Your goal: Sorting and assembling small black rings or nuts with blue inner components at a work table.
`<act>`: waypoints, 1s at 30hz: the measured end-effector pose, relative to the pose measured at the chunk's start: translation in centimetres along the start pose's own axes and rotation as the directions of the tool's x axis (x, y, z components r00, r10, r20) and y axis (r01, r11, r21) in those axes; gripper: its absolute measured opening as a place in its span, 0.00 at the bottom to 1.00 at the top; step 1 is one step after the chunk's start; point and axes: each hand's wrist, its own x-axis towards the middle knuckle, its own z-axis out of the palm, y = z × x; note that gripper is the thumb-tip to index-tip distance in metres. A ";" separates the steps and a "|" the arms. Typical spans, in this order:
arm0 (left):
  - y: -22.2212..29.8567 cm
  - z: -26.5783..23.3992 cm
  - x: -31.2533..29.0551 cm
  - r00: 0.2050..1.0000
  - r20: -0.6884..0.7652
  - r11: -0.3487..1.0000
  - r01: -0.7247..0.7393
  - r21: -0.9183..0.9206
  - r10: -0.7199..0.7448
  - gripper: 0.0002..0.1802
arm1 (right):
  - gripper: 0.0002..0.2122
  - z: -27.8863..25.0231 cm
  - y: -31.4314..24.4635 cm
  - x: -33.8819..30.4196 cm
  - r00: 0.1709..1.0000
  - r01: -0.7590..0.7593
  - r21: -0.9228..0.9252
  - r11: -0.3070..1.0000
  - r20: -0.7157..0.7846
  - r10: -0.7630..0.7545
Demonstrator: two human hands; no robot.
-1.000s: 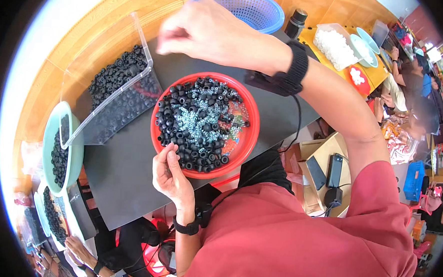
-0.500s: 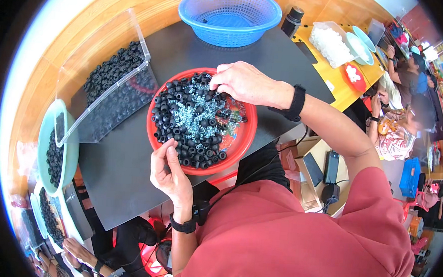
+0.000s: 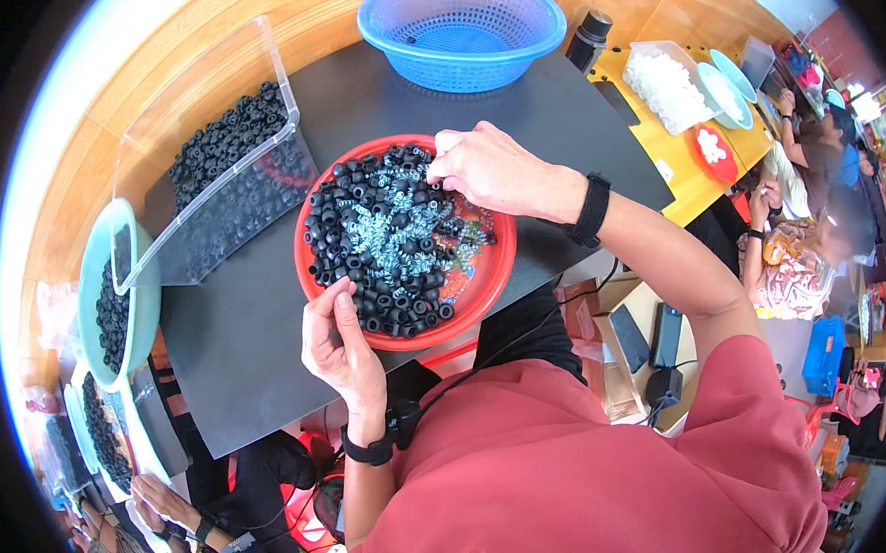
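A red round basin [image 3: 498, 279] on the dark table holds many small black ring-shaped parts [image 3: 349, 247] and a heap of small metal coil springs [image 3: 390, 236]. My right hand [image 3: 494, 171] is over the basin's far right side, fingers bent and pinched down at the springs and black parts. What those fingertips hold, if anything, is hidden. At the near left rim, my left hand [image 3: 347, 357] is closed in a pinch, thumb against the index finger, close to the black parts. Whatever sits in that pinch is too small to make out.
A clear plastic bin [image 3: 213, 196] of black parts stands left on the table [image 3: 248, 366], beside a pale green basin [image 3: 142, 301]. A blue basket [image 3: 460, 55] and a black flask [image 3: 588, 42] are at the back. A co-worker's hands [image 3: 163, 502] show lower left; other people sit far right.
My right hand's fingertips have drawn slightly right and curled tighter over the basin. My left hand has kept its pinch at the near left rim.
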 end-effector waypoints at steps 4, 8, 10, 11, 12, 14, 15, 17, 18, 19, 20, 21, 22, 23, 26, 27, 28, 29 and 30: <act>0.1 0.0 0.0 0.999 0.000 0.999 0.044 -0.014 -0.044 0.08 | 0.05 0.0 -0.6 0.0 0.999 0.038 -0.062 0.997 -0.012 -0.039; -0.1 -0.1 -0.1 0.999 -0.005 0.999 0.032 0.000 -0.032 0.08 | 0.04 0.1 -0.6 0.4 0.997 0.072 -0.160 0.984 0.033 -0.068; -0.5 -0.1 -0.1 1.000 0.005 1.000 0.005 0.020 -0.005 0.11 | 0.03 0.8 -0.6 0.5 0.989 0.142 -0.374 0.916 0.026 -0.143; -0.5 -0.1 -0.1 1.000 0.004 1.000 0.003 0.021 -0.003 0.11 | 0.03 1.1 -0.5 0.4 0.989 0.144 -0.374 0.916 0.024 -0.145; -0.5 -0.1 -0.1 1.000 0.004 1.000 0.001 0.016 -0.001 0.11 | 0.03 1.4 -0.5 0.1 0.977 0.190 -0.439 0.878 -0.006 -0.214; -0.5 -0.1 -0.1 1.000 0.005 1.000 -0.002 0.011 0.002 0.11 | 0.03 1.5 -0.3 -0.2 0.958 0.229 -0.503 0.833 -0.033 -0.284; -0.6 -0.1 -0.2 1.000 0.004 1.000 -0.002 0.008 0.002 0.11 | 0.03 1.4 -0.2 -0.3 0.976 0.170 -0.433 0.885 -0.050 -0.213; -0.5 0.0 -0.1 1.000 0.002 1.000 -0.004 0.005 0.004 0.11 | 0.03 1.1 -0.2 -0.8 0.988 0.108 -0.360 0.927 -0.063 -0.140; -0.3 -0.2 -0.2 1.000 -0.012 1.000 0.022 -0.017 -0.022 0.10 | 0.03 0.6 -0.6 -0.8 0.990 0.031 -0.169 0.985 -0.127 -0.053; 0.1 -0.2 -0.1 0.999 -0.020 0.998 0.047 -0.045 -0.048 0.09 | 0.04 -0.2 -0.9 -1.0 0.984 -0.048 0.028 0.998 -0.172 0.053; 0.3 -0.1 -0.1 0.999 -0.022 0.998 0.047 -0.046 -0.048 0.09 | 0.06 -1.3 -1.3 -1.0 0.984 -0.138 0.180 0.974 -0.089 0.156; 0.6 -0.1 -0.1 0.997 -0.026 0.996 0.065 -0.069 -0.067 0.09 | 0.06 -1.7 -1.6 -1.2 0.984 -0.137 0.180 0.974 -0.088 0.154; 1.0 -0.1 -0.1 0.996 -0.029 0.992 0.084 -0.091 -0.087 0.10 | 0.05 -2.0 -1.8 -1.3 0.983 -0.111 0.314 0.943 -0.103 0.150; 1.6 0.0 -0.1 0.995 -0.029 0.992 0.087 -0.090 -0.090 0.10 | 0.05 -2.1 -2.2 -1.6 0.982 -0.084 0.443 0.893 -0.116 0.150; 3.6 1.3 0.6 0.979 0.143 0.957 0.176 -0.231 -0.145 0.14 | 0.07 -3.0 -3.7 -2.1 0.951 -0.278 0.705 0.653 0.107 0.290; 3.9 1.9 0.8 0.971 0.193 0.927 0.196 -0.321 -0.139 0.16 | 0.07 -3.0 -4.1 -2.2 0.952 -0.277 0.707 0.650 0.109 0.287; 4.2 2.3 1.1 0.962 0.229 0.919 0.221 -0.326 -0.149 0.16 | 0.07 -3.0 -4.6 -2.3 0.971 -0.204 0.696 0.689 0.053 0.234; 4.6 2.7 1.3 0.951 0.266 0.911 0.245 -0.331 -0.159 0.17 | 0.08 -3.1 -5.0 -2.4 0.984 -0.129 0.680 0.722 -0.002 0.178; 5.2 3.2 1.6 0.940 0.278 0.881 0.295 -0.370 -0.198 0.16 | 0.07 -3.6 -5.6 -2.4 0.981 -0.176 0.668 0.723 0.060 0.183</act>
